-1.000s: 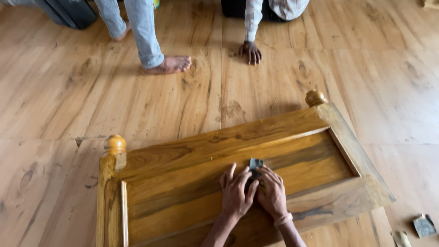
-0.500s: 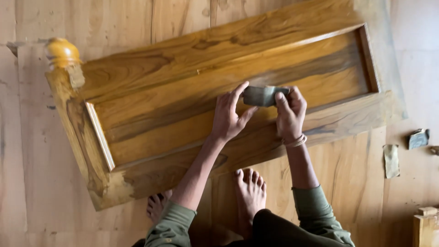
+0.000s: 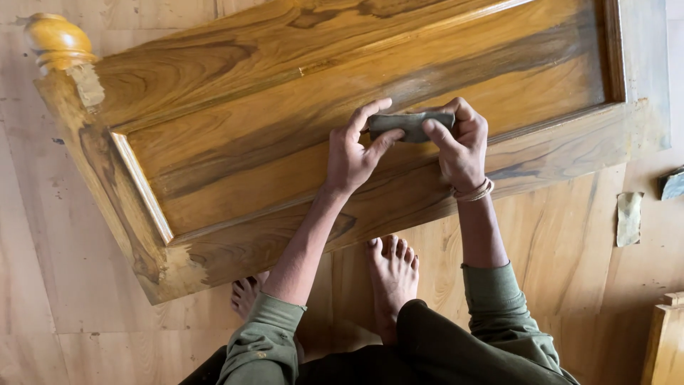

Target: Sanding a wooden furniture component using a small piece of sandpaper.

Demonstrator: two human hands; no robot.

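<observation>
While the person squats with bare feet [image 3: 393, 274] on the floor [image 3: 43, 314] just below the wrists, both hands press one small grey block [image 3: 409, 125] flat against the sunken centre of a wooden panel [image 3: 235, 121]. Left hand [image 3: 353, 153] curls half-closed round the block's left end, thumb on the near edge, forefinger stretched over the top; right hand [image 3: 459, 146] clamps the right end the same way, a band at its wrist. Judging by its look, the block is light and stiff, easy to pinch at both ends, though it may skid on the glossy finish. By contrast, the panel seems heavy and rigid, best lifted by its frame. Right of the hands lie a paper scrap [image 3: 628, 218] and another block [image 3: 671, 184]; far left, beyond the fingers, a round knob [image 3: 57, 41] tops the corner.
</observation>
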